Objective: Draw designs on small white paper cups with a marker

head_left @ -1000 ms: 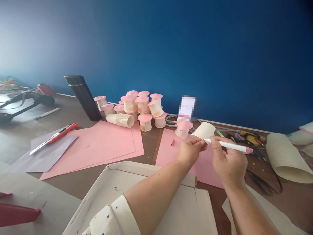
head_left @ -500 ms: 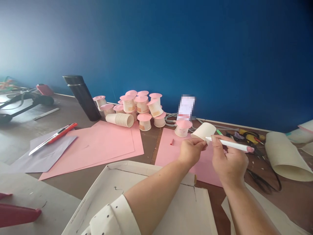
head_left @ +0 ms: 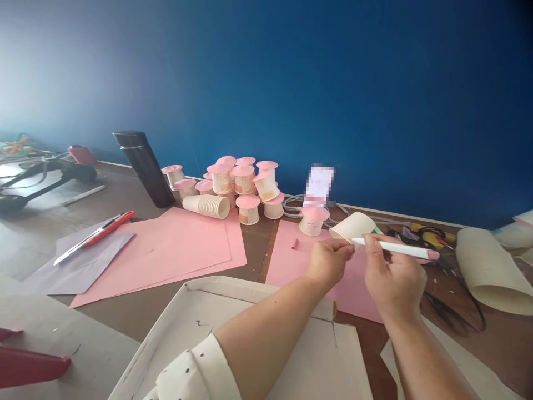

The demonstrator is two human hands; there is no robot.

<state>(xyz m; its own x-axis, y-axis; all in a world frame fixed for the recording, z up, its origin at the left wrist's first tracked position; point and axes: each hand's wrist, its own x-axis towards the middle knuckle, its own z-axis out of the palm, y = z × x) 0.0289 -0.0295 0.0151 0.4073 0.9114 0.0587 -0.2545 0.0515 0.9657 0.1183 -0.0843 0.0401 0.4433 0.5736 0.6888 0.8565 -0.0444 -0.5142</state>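
My left hand [head_left: 330, 260] is closed with its fingertips at the lower edge of a plain white paper cup [head_left: 353, 226], which lies tilted on its side. My right hand [head_left: 397, 278] grips a white marker pen [head_left: 400, 245] with a pink end, its tip pointing left at the cup. Just behind my left hand, an upturned cup with a pink disc on top [head_left: 313, 221] stands on a pink sheet [head_left: 287, 261]. A small red pen cap [head_left: 295, 244] lies on that sheet.
Several pink-topped cups [head_left: 244, 180] are piled at the wall beside a stack of nested cups [head_left: 206, 206] and a black flask [head_left: 144, 169]. A utility knife [head_left: 95, 236] lies left. Cables, scissors [head_left: 447, 314] and a large cup stack [head_left: 491, 272] are right; a phone [head_left: 318, 183] leans behind.
The view has shifted slightly, so everything sits a little lower and further right. Both hands keep their holds, with the pen tip still beside the cup.
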